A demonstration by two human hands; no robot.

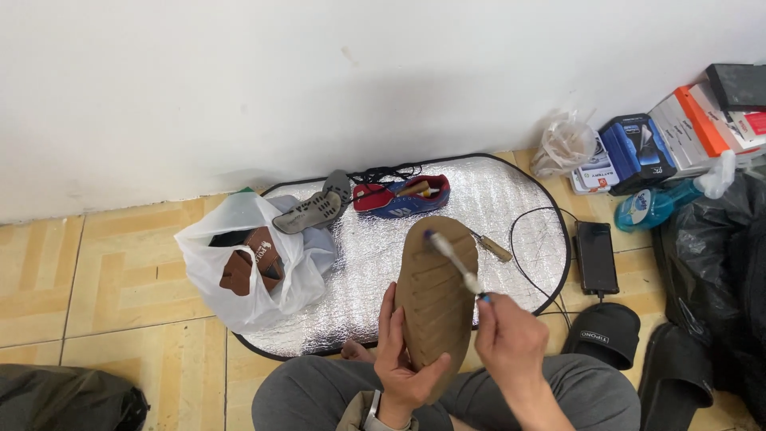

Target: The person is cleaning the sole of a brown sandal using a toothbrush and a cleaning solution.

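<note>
Fingers of right hand (511, 339) pinched round toothbrush (452, 257) — bristles on sole (brown) (435, 295)

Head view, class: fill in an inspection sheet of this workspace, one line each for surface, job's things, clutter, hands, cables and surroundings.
Surface: silver quilted mat on a tan tiled floor.
Job's things: brown shoe sole, tread up; toothbrush with its head on the sole's upper end.
Clutter: white plastic bag with brown footwear; blue and red shoe; grey insoles; wooden-handled tool; boxes; blue spray bottle; black slipper.
Hands: left hand grips the sole from below; right hand holds the toothbrush.
Cables: black cable loops to a dark phone.
Surroundings: white wall; black bags on the right.
</note>
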